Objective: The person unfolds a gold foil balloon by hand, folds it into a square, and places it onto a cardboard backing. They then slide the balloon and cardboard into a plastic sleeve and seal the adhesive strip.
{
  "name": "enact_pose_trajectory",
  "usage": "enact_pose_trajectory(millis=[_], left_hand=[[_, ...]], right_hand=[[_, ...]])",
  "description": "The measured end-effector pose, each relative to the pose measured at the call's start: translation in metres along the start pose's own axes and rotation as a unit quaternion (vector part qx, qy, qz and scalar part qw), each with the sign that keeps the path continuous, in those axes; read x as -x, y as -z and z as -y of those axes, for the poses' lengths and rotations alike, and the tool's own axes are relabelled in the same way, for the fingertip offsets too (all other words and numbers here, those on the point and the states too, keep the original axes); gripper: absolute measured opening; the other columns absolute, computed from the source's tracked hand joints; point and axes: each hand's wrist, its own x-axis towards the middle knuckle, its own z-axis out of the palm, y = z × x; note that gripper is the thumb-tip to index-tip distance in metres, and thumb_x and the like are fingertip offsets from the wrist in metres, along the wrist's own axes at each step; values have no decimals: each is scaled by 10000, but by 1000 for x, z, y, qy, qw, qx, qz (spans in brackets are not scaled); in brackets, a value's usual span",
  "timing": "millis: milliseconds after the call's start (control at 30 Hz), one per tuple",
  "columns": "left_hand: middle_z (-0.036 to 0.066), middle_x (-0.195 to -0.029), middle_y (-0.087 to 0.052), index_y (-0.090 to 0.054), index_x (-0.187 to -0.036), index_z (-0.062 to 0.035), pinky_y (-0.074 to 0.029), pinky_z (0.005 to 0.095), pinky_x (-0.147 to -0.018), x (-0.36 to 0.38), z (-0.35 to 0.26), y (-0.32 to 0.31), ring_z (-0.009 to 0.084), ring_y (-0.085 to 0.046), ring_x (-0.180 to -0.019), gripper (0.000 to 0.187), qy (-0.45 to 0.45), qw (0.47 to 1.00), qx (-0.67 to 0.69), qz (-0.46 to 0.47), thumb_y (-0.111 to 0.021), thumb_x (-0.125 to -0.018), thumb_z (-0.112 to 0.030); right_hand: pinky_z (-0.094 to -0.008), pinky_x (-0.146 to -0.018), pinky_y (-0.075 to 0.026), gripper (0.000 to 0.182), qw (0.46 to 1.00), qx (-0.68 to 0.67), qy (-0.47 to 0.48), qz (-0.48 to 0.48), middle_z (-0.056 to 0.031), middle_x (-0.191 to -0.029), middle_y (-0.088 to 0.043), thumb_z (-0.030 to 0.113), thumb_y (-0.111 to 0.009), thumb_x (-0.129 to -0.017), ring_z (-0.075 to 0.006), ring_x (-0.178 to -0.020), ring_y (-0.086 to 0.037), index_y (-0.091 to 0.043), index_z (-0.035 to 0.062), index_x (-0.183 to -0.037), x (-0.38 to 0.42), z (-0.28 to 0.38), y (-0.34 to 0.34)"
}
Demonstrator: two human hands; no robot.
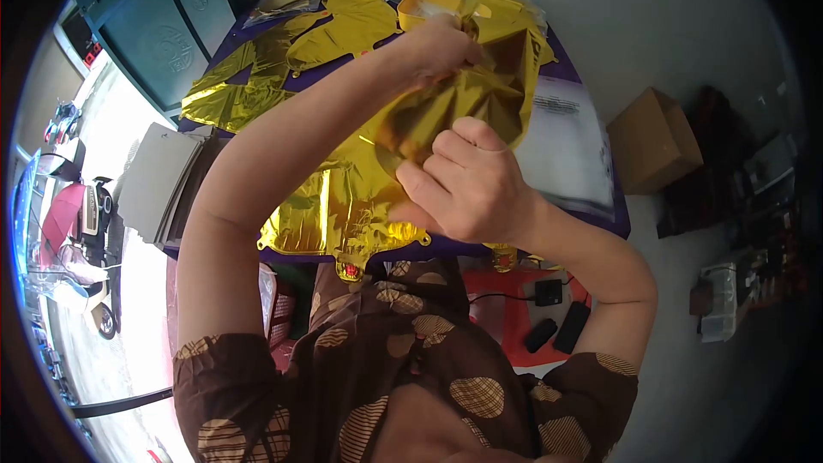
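Note:
A gold foil sheet [506,77] rises over the far right of the table, bunched at its upper part. My left hand [441,45] reaches across to it, its fingers closed on the bunched foil. Nearer to me, my right hand [471,180] is held up in front of the same foil with its fingers curled; whether it pinches an edge is hidden. Below the hands, another shiny gold foil piece [343,197] lies flat along the table's near edge, with a small red mark on its tab.
More gold foil [343,34] and a yellow container [416,10] lie at the back of the purple-covered table [609,206]. Grey boards [163,180] lean at the left. An open cardboard box [653,141] stands at the right. Black devices [570,326] rest on red material below.

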Motion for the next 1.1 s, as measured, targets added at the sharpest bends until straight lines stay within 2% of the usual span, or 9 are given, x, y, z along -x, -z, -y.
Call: enact_pose_trajectory(millis=[167, 233, 333, 400, 533, 667, 800, 1000, 1100], left_hand=[[41, -943, -687, -669, -1135, 11, -462, 269, -763, 19, -31, 61, 134, -608, -825, 321, -156, 984, -77, 41, -699, -834, -96], [106, -1058, -688, -622, -1206, 55, -496, 309, -845, 30, -45, 88, 198, -641, -941, 383, -168, 979, -64, 92, -690, -864, -103], [197, -1161, -679, -581, -1228, 121, -527, 340, -895, 41, -56, 108, 271, -666, -1039, 371, -189, 964, 30, 182, -636, -905, -53], [148, -1116, -704, -643, -1138, 107, -519, 272, -876, 57, -59, 106, 206, -669, -1001, 268, -139, 958, 117, 219, -575, -879, 112], [88, -1115, -698, -610, -1236, 43, -492, 291, -935, 65, -30, 95, 179, -656, -1005, 419, -162, 971, 87, 153, -701, -837, -45], [111, -1114, -695, -600, -1218, 69, -502, 284, -932, 72, -8, 116, 173, -668, -984, 397, -79, 985, 11, 153, -695, -853, -53], [6, -832, -652, -674, -959, 2, -473, 218, -702, 116, 6, 118, 73, -595, -749, 171, -42, 996, -40, 64, -716, -847, -119], [-21, -822, -633, -666, -899, -20, -420, 197, -702, 177, 37, 118, 51, -551, -779, 120, 39, 998, 14, 39, -674, -883, -139], [-30, -840, -613, -650, -938, -20, -417, 210, -741, 188, 54, 121, 52, -531, -804, 116, 30, 998, 51, 34, -661, -895, -128]], right_hand=[[-379, -679, -401, 335, 986, -84, -136, -47, -52, -644, -503, 310, -492, -991, -225, -622, -500, -578, 49, -799, 21, -29, 27], [-374, -693, -413, 356, 884, -219, -405, -78, -49, -673, -528, 330, -461, -1000, -212, -638, -522, -594, 42, -840, 39, -39, 30], [-369, -818, -428, 666, 680, -453, -561, -130, -74, -946, -707, 585, -318, -1014, -197, -846, -611, -667, 19, -1045, 45, -79, 26], [-380, -889, -427, 717, 570, -610, -534, -131, -106, -1048, -708, 614, -284, -1011, -209, -965, -619, -664, 16, -1119, 37, -90, 21], [-470, -1139, -315, 766, 426, -681, -532, -268, -160, -1426, -518, 605, -262, -1010, -310, -1352, -449, -452, -13, -1421, -20, -86, 20], [-373, -1001, -461, 372, 614, -605, -481, -160, -105, -1245, -651, 294, -514, -1010, -217, -1169, -600, -624, 9, -1223, -10, -127, -1], [-301, -880, -519, 220, 600, -651, -409, -221, -91, -1052, -713, 141, -569, -983, -156, -965, -672, -669, -13, -1105, -21, -127, -7], [-273, -853, -507, 185, 732, -563, -335, -185, -64, -1014, -705, 107, -585, -971, -118, -935, -649, -706, -16, -1036, -30, -112, -9], [-272, -821, -509, 173, 710, -575, -359, -191, -71, -992, -700, 85, -579, -961, -115, -893, -640, -706, -22, -1011, -24, -111, -21]])
